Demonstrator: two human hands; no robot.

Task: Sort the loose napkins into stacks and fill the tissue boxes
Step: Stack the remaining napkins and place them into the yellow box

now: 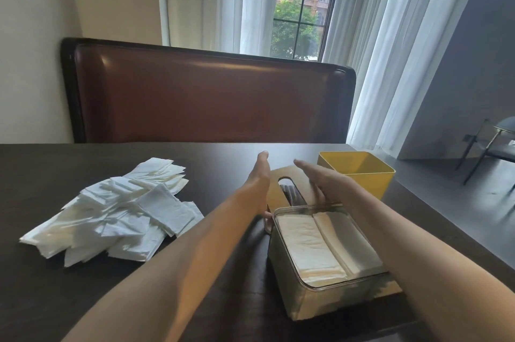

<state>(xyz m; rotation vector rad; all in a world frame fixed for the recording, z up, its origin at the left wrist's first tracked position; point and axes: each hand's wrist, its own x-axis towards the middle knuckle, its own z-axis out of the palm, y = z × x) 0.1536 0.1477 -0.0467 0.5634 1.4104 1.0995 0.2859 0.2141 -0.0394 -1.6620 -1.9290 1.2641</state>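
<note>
Head view: the left hand (257,183) is stretched forward with its fingers straight and together, and nothing is held in it; its lower edge seems to touch the far left corner of the clear tissue box (326,255), though this contact cannot be confirmed. The right hand (320,183) is also extended, with the fingers straight and slightly spread, palm turned inward, and it holds nothing. Between and just under the two hands a wooden lid (292,185) with an oval slot is seen, lying flat on the desk (41,202) right behind the clear tissue box. The lid is flanked by both hands, and the right hand is judged to be a little nearer to it. The long axis of the box runs away from the person, and the lid seems to continue on this same line. Two rows of folded napkins are already laid inside the box. A yellow tissue box (359,174) stands open behind the right hand. The loose napkins (117,210) lie in a heap well apart, to the left of the left hand.
</note>
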